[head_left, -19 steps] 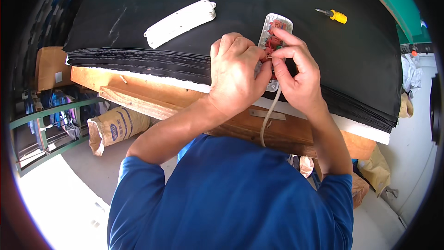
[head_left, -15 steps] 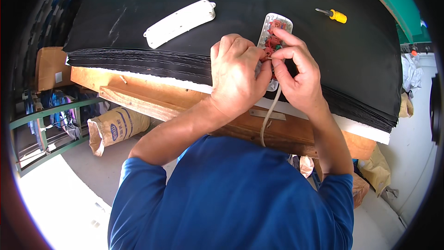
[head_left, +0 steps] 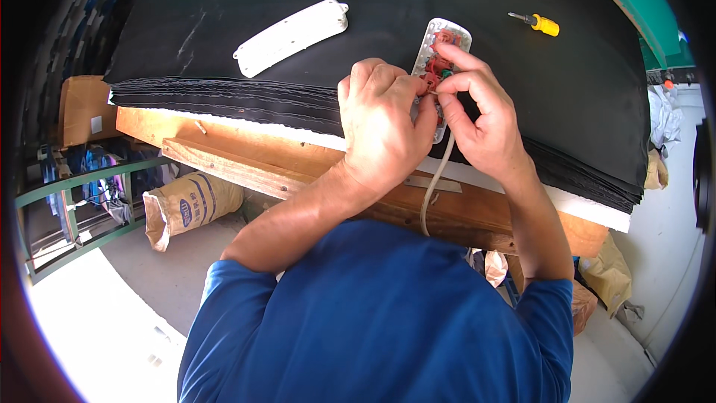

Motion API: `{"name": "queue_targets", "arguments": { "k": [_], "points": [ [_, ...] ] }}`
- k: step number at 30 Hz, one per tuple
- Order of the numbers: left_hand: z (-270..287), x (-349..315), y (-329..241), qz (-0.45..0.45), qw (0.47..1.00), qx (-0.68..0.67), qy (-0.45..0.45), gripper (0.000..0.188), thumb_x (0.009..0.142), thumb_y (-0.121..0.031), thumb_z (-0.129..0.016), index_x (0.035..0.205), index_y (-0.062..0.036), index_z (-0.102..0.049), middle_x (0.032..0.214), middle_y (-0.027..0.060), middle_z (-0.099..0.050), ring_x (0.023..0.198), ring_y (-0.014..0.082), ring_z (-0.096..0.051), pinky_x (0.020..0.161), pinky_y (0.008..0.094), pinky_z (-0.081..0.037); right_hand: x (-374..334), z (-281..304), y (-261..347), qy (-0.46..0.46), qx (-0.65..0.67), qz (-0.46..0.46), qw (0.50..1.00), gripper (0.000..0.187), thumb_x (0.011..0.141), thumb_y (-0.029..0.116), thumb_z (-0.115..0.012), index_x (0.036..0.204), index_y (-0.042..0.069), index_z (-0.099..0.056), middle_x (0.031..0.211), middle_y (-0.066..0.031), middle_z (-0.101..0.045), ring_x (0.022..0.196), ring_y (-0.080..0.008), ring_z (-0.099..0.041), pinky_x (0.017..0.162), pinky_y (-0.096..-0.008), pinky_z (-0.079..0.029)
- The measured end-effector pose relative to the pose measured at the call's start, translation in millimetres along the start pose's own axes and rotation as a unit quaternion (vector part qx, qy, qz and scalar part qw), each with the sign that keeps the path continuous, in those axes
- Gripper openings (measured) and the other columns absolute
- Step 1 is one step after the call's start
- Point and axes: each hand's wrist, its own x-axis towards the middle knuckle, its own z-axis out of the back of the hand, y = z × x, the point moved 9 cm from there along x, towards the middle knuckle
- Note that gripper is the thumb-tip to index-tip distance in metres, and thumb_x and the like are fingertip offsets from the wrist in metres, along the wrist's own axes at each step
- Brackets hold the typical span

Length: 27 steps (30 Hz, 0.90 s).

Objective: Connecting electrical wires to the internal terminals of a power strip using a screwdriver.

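Observation:
An opened power strip (head_left: 453,28) lies with its inside up, showing red socket parts and thin wires in a white housing. My left hand (head_left: 382,123) is closed at its left side, thumb and forefinger reaching onto the red parts. Between the thumb and forefinger of my right hand (head_left: 486,123) is a thin wire (head_left: 434,92), pinched just over the strip. The right hand's forefinger side covers part of the housing. From the strip's near end a pale cable (head_left: 426,205) hangs over the table's edge. What lies under the left fingers is hidden.
The strip's white back cover (head_left: 292,39) lies farther left on the black sheets (head_left: 246,0). A yellow-handled screwdriver (head_left: 544,25) rests at the far right. Below the stack runs a wooden bench edge (head_left: 239,160). A paper sack (head_left: 194,205) lies on the floor at left.
The strip has shifted very slightly away from me and to the left. Both hands keep nearly the same hold, and my left forearm has moved a little to the right.

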Motion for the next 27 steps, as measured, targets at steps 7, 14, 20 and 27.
{"name": "queue_targets", "arguments": {
  "k": [7,14,20,27],
  "points": [
    [-1,-1,2,0.011,1.000,-0.002,-0.012,0.014,0.073,-0.009,-0.077,0.086,-0.0083,-0.072,0.093,0.0058,-0.066,0.100,0.0287,-0.060,0.085,0.0427,-0.043,2,-1,-2,0.015,0.004,0.003,1.000,0.013,0.088,-0.007,-0.070,0.097,0.000,-0.063,0.135,-0.0185,-0.064,0.115,-0.0344,-0.065,0.094,-0.0400,-0.055],
    [3,-5,-5,-0.028,0.999,0.012,-0.041,0.016,0.072,-0.007,-0.077,0.086,-0.0080,-0.070,0.093,0.0050,-0.065,0.098,0.0284,-0.061,0.083,0.0428,-0.042,2,-2,-1,0.029,0.002,0.006,1.000,0.012,0.089,-0.006,-0.069,0.097,0.000,-0.062,0.137,-0.0193,-0.063,0.117,-0.0360,-0.064,0.096,-0.0410,-0.054],
    [3,-8,-7,-0.053,0.997,0.007,-0.046,0.018,0.072,-0.006,-0.077,0.088,-0.0079,-0.071,0.094,0.0046,-0.064,0.099,0.0280,-0.061,0.082,0.0429,-0.042,3,-1,-1,0.039,0.006,0.001,0.999,0.011,0.090,-0.005,-0.068,0.097,0.001,-0.062,0.139,-0.0204,-0.061,0.119,-0.0373,-0.064,0.097,-0.0412,-0.054],
    [3,-5,-7,-0.065,0.997,-0.022,-0.037,0.019,0.071,-0.005,-0.077,0.090,-0.0070,-0.072,0.095,0.0046,-0.065,0.100,0.0283,-0.061,0.082,0.0426,-0.043,3,0,-4,0.051,0.029,-0.009,0.998,0.014,0.089,-0.007,-0.068,0.099,0.001,-0.062,0.138,-0.0198,-0.061,0.118,-0.0348,-0.065,0.096,-0.0397,-0.054]
  ]
}}
